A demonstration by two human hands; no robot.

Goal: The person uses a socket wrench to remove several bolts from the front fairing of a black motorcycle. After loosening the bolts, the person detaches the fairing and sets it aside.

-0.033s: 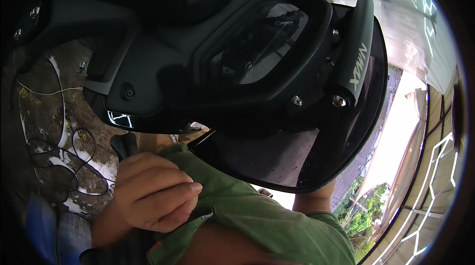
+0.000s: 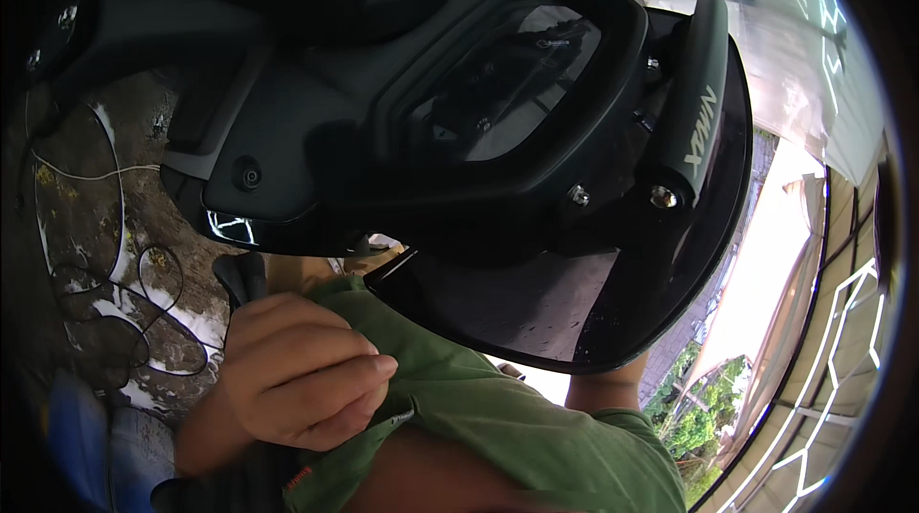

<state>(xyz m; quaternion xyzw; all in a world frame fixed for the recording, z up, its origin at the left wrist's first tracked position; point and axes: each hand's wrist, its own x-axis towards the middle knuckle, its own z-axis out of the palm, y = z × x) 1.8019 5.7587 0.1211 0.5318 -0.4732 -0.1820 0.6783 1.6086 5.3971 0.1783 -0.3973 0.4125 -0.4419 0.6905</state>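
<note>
Our left hand (image 2: 302, 374) sits left of the tinted windscreen (image 2: 536, 307), fingers (image 2: 335, 389) curled; we cannot tell whether they grip anything. Our black scooter panel (image 2: 297, 154) adjoins the windscreen's upper left, green shorts (image 2: 507, 422) below it.

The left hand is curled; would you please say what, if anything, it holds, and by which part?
I cannot tell: the left hand curls inward, hiding its palm.

Pretty much all-black scooter (image 2: 316, 173), smoky windscreen (image 2: 517, 307)
Grey bar (image 2: 695, 92) with pale lettering (image 2: 702, 133), green cloth (image 2: 536, 422), brown floor (image 2: 196, 259) splotched white.
</note>
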